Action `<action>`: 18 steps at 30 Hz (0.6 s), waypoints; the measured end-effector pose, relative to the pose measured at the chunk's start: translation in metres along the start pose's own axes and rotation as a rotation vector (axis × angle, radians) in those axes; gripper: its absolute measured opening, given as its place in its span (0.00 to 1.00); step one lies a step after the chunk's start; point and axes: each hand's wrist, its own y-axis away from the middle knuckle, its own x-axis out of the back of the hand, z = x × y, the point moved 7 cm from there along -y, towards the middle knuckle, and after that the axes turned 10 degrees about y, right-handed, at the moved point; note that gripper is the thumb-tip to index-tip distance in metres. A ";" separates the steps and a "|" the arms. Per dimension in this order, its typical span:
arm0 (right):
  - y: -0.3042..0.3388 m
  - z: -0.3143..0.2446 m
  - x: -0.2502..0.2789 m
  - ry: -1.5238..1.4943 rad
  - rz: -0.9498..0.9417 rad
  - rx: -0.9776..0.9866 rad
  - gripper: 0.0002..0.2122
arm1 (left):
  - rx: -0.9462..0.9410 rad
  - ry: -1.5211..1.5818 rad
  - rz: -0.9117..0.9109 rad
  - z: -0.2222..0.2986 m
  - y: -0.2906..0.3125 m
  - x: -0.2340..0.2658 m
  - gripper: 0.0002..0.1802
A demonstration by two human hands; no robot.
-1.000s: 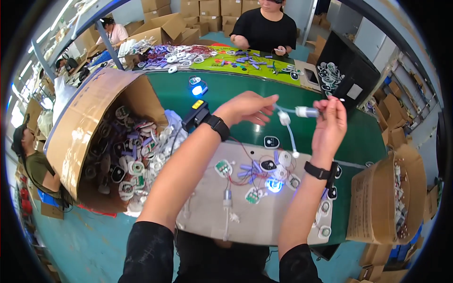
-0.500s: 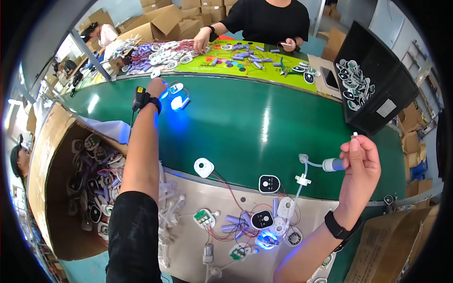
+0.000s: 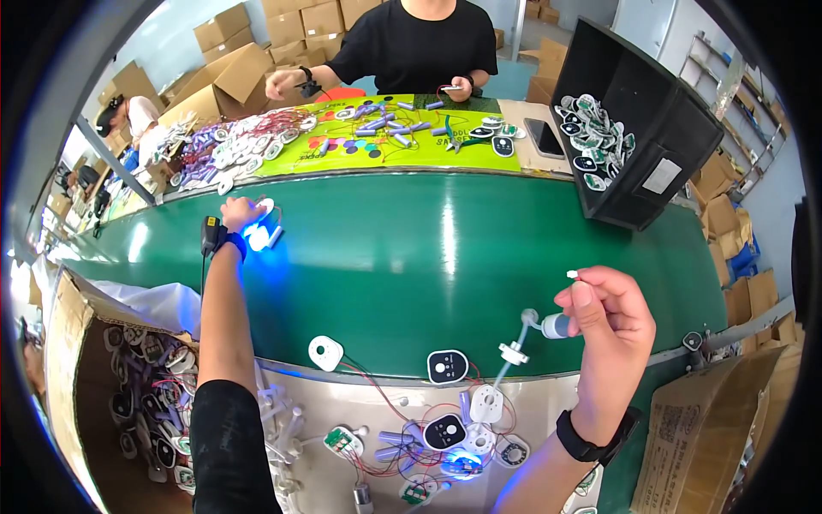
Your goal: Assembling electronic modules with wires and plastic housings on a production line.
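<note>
My left hand (image 3: 242, 214) reaches far over the green belt, its fingers curled at a blue-glowing part (image 3: 259, 236) beside a purple cylindrical battery (image 3: 275, 236). Glare hides what they hold, if anything. A white rounded part (image 3: 267, 206) lies at the fingertips. My right hand (image 3: 612, 317) is raised above the belt's near edge. Its thumb and forefinger pinch a small white piece (image 3: 572, 274). The curled fingers also hold a small cylindrical motor-like part (image 3: 556, 325), joined to a clear tube with a white flanged fitting (image 3: 514, 353).
Before me, wired boards, batteries and black-faced covers (image 3: 445, 431) lie on a pale worktop (image 3: 300, 445). A cardboard box (image 3: 73, 377) of parts stands left, another box (image 3: 698, 428) right. Across the belt (image 3: 368, 257), a person works beside a black bin (image 3: 638, 184) of parts.
My view has shifted, so the belt sits lower and further left. My left hand has come nearer the glowing part. The person opposite has lifted a hand away from the parts pile.
</note>
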 end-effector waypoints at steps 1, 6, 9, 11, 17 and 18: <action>0.000 0.002 -0.001 0.013 -0.004 -0.009 0.05 | 0.079 0.028 0.017 0.009 0.008 0.000 0.34; -0.004 0.004 -0.008 -0.010 -0.017 -0.018 0.06 | -0.225 0.348 0.253 0.090 0.075 0.062 0.30; -0.003 -0.001 0.003 0.033 0.023 -0.019 0.06 | -0.400 0.585 0.232 0.164 0.096 0.089 0.25; -0.005 0.005 -0.005 0.001 -0.002 -0.017 0.06 | -0.312 0.765 0.138 0.188 0.117 0.096 0.23; -0.010 0.016 -0.010 -0.033 -0.039 0.026 0.06 | -0.325 1.247 -0.041 0.284 0.187 0.098 0.25; -0.011 0.019 -0.008 -0.028 -0.053 0.027 0.06 | -0.296 1.297 -0.097 0.301 0.206 0.099 0.24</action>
